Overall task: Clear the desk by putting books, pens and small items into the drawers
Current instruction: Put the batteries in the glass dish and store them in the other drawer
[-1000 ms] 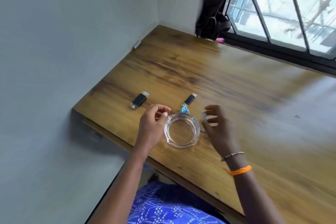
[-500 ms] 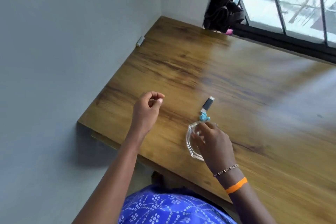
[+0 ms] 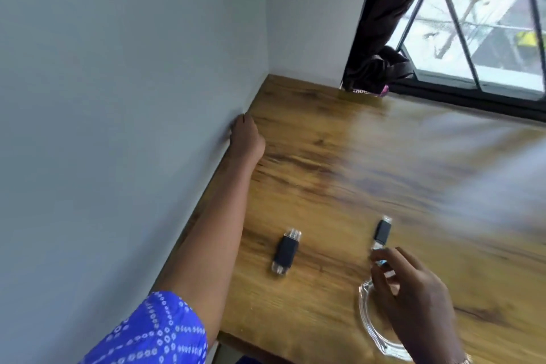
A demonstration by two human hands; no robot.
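Note:
Two black USB sticks lie on the wooden desk (image 3: 339,162). One USB stick (image 3: 286,251) lies near the front left. The other USB stick (image 3: 383,232), further right, has a blue tag at its near end. My right hand (image 3: 413,295) hovers over a clear glass ashtray (image 3: 365,315), and its fingertips pinch that blue tag. My left hand (image 3: 246,134) reaches far along the desk's left edge against the wall. Its fingers curl away from me, hiding whatever is under them.
A grey wall runs along the desk's left side and back corner. A dark curtain (image 3: 381,38) hangs at the back, bunched on the desk beside a small pink object (image 3: 384,91). A barred window (image 3: 478,38) borders the far right edge.
My left arm has stretched forward from the front of the desk to the wall edge. My right hand's fingers have moved from the ashtray to the tagged USB stick's end.

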